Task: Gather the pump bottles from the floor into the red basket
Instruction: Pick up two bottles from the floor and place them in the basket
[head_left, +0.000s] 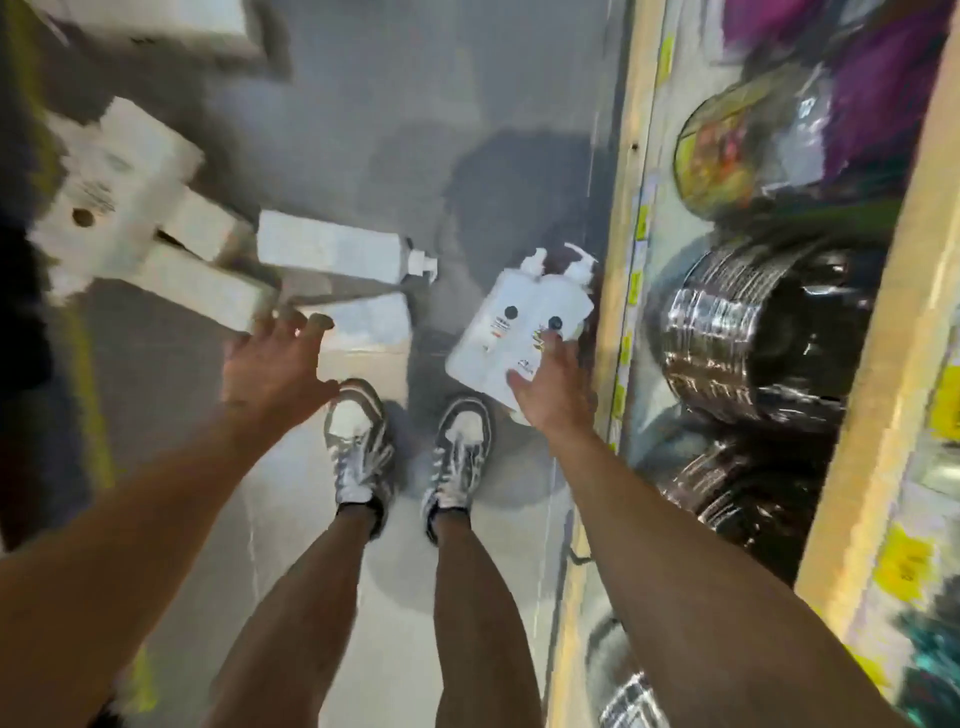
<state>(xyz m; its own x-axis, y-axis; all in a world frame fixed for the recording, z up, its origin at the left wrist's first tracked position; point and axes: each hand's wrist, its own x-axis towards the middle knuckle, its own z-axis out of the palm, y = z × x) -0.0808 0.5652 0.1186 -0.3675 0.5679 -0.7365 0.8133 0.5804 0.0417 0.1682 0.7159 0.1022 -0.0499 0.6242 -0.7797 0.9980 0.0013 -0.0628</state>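
— Reaching down with both arms?
— Yes. Left hand (275, 364) spread, holding nothing, near a bottle (332, 249) lying on the floor (363, 104). Right hand (550, 379) lies flat on two bottles (519, 322) beside the shelf (618, 260).

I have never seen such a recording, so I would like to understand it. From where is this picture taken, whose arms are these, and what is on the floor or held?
There is no machine here. A person wears a camera on the head, and it looks down at the person's own arms, legs and shoes. The person stands on a grey floor beside a shop shelf. One white pump bottle lies on its side on the floor in the middle. A pair of pump bottles is close to the shelf. The right hand touches this pair, but the blur hides whether it grips. The left hand is open with spread fingers and holds nothing. Blurred white shapes lie further left. No red basket is in view.
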